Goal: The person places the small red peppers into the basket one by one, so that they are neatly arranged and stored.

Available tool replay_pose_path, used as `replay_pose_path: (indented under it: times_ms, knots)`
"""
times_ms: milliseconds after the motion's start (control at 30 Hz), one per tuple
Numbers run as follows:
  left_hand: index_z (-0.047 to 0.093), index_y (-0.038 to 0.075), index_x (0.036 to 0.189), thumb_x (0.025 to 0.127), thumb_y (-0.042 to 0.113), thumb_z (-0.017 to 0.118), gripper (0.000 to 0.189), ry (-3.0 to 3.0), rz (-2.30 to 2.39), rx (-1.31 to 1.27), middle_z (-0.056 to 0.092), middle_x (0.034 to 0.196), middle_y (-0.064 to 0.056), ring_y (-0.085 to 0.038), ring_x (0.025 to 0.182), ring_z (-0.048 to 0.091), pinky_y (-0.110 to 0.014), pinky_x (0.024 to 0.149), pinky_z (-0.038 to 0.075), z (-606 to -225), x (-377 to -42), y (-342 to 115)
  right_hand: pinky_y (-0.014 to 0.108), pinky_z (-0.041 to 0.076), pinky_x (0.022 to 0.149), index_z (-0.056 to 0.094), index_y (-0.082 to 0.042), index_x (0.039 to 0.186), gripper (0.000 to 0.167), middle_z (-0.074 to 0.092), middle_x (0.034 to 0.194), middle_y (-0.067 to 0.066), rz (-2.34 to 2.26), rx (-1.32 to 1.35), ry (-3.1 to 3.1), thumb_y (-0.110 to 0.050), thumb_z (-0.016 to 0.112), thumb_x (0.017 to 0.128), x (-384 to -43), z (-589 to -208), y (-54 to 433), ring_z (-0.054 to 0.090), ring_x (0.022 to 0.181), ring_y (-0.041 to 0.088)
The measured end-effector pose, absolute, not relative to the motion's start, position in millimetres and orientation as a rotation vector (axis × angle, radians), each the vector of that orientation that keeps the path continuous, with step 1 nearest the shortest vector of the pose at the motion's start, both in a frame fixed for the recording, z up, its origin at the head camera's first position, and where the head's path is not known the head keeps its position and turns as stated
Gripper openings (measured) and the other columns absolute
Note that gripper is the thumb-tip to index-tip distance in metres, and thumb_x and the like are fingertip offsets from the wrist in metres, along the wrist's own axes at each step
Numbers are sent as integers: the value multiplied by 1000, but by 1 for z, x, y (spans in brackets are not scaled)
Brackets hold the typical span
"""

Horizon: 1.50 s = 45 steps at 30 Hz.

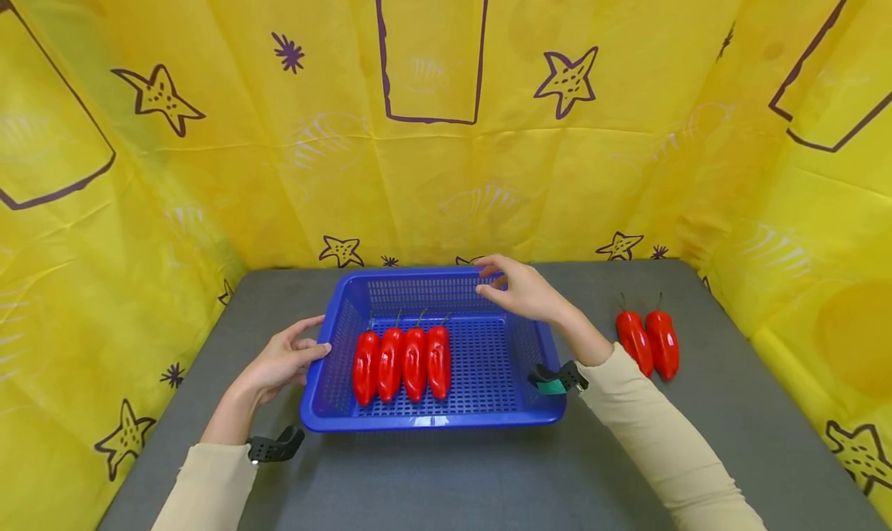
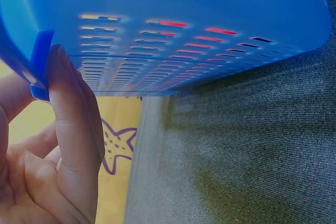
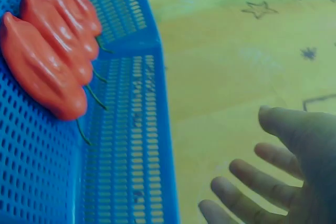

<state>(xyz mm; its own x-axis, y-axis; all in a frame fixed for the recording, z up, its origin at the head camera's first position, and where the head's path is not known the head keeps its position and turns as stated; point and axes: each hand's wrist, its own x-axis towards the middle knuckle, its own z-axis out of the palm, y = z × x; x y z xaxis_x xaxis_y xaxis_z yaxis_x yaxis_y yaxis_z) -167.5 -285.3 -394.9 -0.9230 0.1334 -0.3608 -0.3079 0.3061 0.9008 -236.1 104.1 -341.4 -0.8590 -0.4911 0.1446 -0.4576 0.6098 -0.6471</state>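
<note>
A blue plastic basket (image 1: 435, 421) with slotted walls stands in the middle of the table. Several glossy red peppers (image 1: 414, 367) with green stems lie side by side in its left half. My left hand (image 1: 282, 358) pinches the basket's left rim, thumb on top and fingers underneath, as the left wrist view shows. Over the basket's far right corner hovers my right hand (image 1: 526, 289), fingers spread and loosely bent, nothing between them. In the right wrist view its fingers (image 3: 262, 184) are apart from the basket wall.
Two more red peppers (image 1: 662, 345) lie together on the grey table (image 1: 432, 484), right of the basket, partly behind the right sleeve. A yellow cloth (image 1: 432, 175) with purple drawings hangs along the back and both sides.
</note>
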Motion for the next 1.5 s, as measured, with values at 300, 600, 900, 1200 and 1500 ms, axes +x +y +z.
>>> replay_pose_path:
  times_ms: [300, 600, 900, 1200, 1500]
  knots:
    - [16, 14, 147, 89, 22, 60, 73, 2209, 1647, -151, 63, 103, -17, -29, 83, 67, -45, 70, 56, -395, -168, -286, 44, 52, 81, 46, -14, 132, 46, 55, 125, 8, -1296, -668, 2889, -25, 60, 89, -229, -344, 144, 59, 107, 27]
    - [16, 14, 147, 89, 23, 61, 74, 2207, 1651, -154, 63, 104, -17, -28, 84, 67, -45, 70, 56, -395, -167, -287, 49, 48, 88, 45, -10, 132, 47, 54, 127, 13, -1414, -560, 2992, -24, 60, 90, -222, -355, 178, 55, 110, 33]
    - [17, 14, 147, 89, 22, 61, 73, 2218, 1651, -158, 64, 101, -17, -28, 82, 67, -45, 69, 56, -396, -167, -287, 53, 48, 86, 45, -12, 133, 47, 52, 128, 13, -1478, -455, 3049, -24, 59, 90, -216, -365, 211, 54, 111, 32]
    - [18, 13, 147, 89, 22, 61, 73, 2236, 1643, -141, 64, 100, -17, -27, 81, 67, -45, 69, 56, -395, -166, -286, 51, 44, 92, 41, -20, 138, 52, 49, 133, 10, -1497, -239, 3044, -33, 57, 90, -209, -376, 240, 51, 116, 31]
    - [17, 14, 147, 88, 23, 62, 74, 2228, 1650, -132, 63, 100, -17, -28, 81, 67, -46, 69, 56, -396, -167, -286, 51, 47, 87, 38, -15, 140, 55, 48, 135, 13, -1409, -115, 3104, -36, 54, 92, -201, -395, 263, 52, 114, 34]
